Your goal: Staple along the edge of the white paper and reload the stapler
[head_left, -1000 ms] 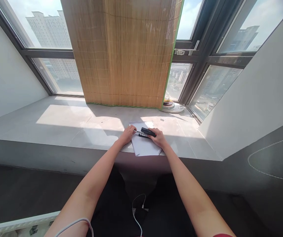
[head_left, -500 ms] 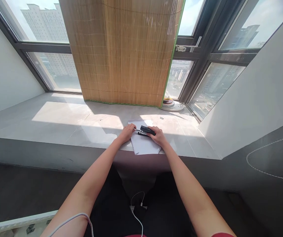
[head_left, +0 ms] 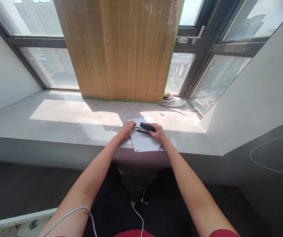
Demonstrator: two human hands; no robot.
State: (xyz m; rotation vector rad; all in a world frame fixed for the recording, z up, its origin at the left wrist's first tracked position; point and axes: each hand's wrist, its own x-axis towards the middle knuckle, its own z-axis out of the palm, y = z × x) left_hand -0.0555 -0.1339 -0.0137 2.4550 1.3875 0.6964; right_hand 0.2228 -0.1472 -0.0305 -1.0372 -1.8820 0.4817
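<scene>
On the sill, a black stapler (head_left: 147,127) is held over folded white sheets of paper (head_left: 145,144). Its black top is lifted away from the base, and a silver metal part shows between them on the left side. My right hand (head_left: 158,132) is closed around the stapler's right end. My left hand (head_left: 128,129) is closed at the left end, its fingertips pinching the silver part; the exact grip is too small to make out. Two thin dark strips (head_left: 161,114), perhaps staples, lie beyond my right hand.
The pale windowsill (head_left: 57,128) stretches to both sides, its front edge close to me. A bamboo blind (head_left: 126,52) hangs over the window behind. Stacked plates (head_left: 172,100) stand at the back right. A white cable (head_left: 137,214) runs down by my lap.
The view has tilted slightly, so the scene sits a little higher. Both hands keep their holds on the stapler, with hardly any other movement visible.
</scene>
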